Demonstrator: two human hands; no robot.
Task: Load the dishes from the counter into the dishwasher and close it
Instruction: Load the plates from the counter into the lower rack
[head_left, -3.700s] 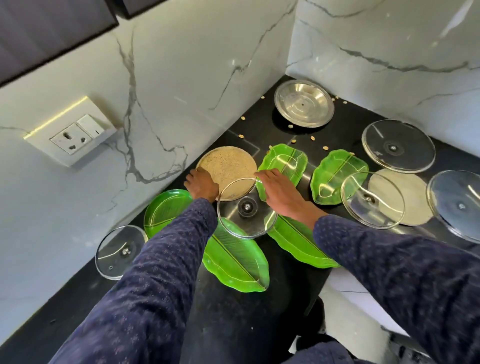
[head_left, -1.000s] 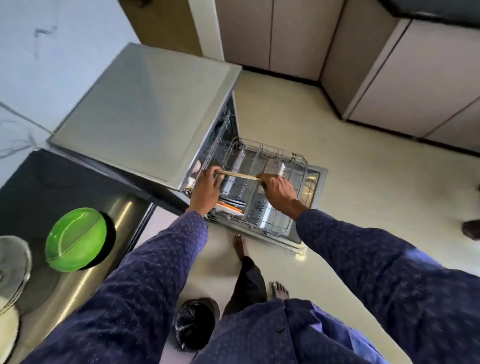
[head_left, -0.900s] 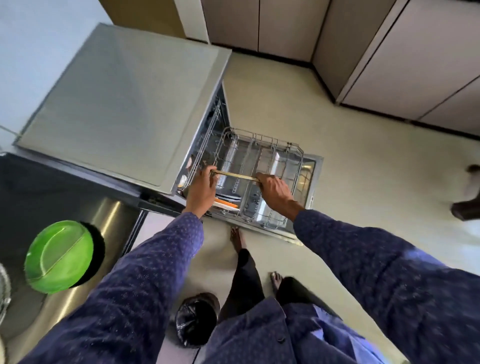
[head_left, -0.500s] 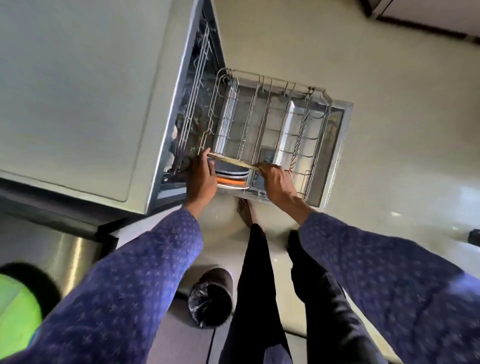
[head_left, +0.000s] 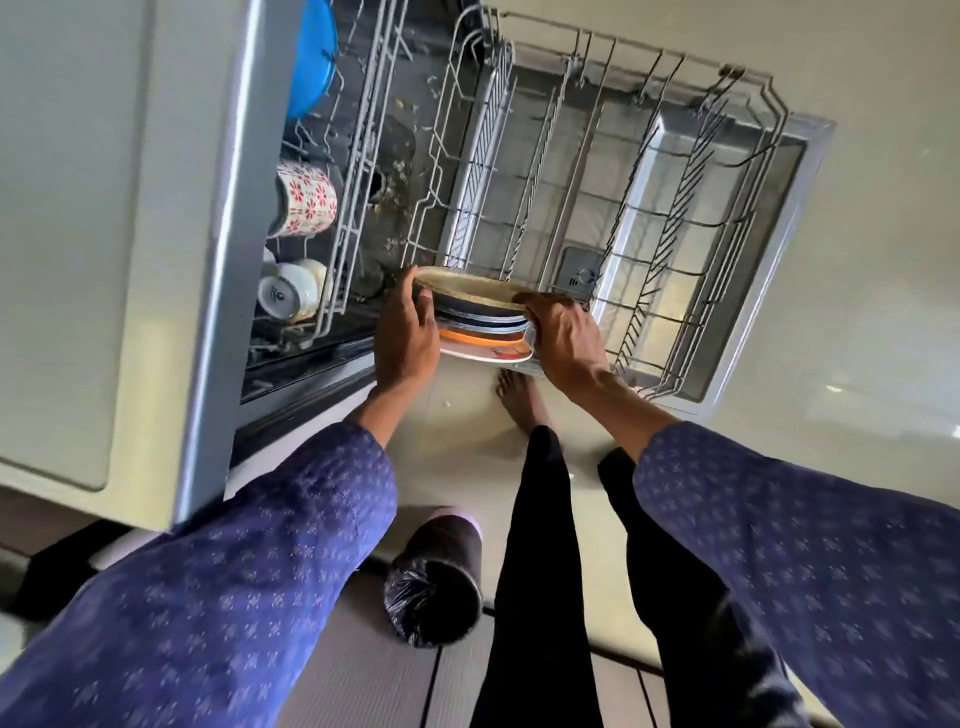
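Upper rack (head_left: 332, 156) at left holds blue bowl (head_left: 311, 57), floral mug (head_left: 306, 200), white cups (head_left: 291, 293). Left hand (head_left: 408, 332) fingers curled on left edge of tan plate (head_left: 470, 291). Plate sits on edge in pulled-out lower rack (head_left: 623, 208), against other plates (head_left: 485, 338). Right hand (head_left: 563, 338) fingers curled on its right edge.

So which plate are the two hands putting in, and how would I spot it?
Find the pulled-out grey wire lower rack of the open dishwasher. At its near left corner, plates stand in a row; the round speckled tan plate is the farthest back, pinched between the left hand and right hand. Its neighbours are dark, blue, orange and white; only it is tan.
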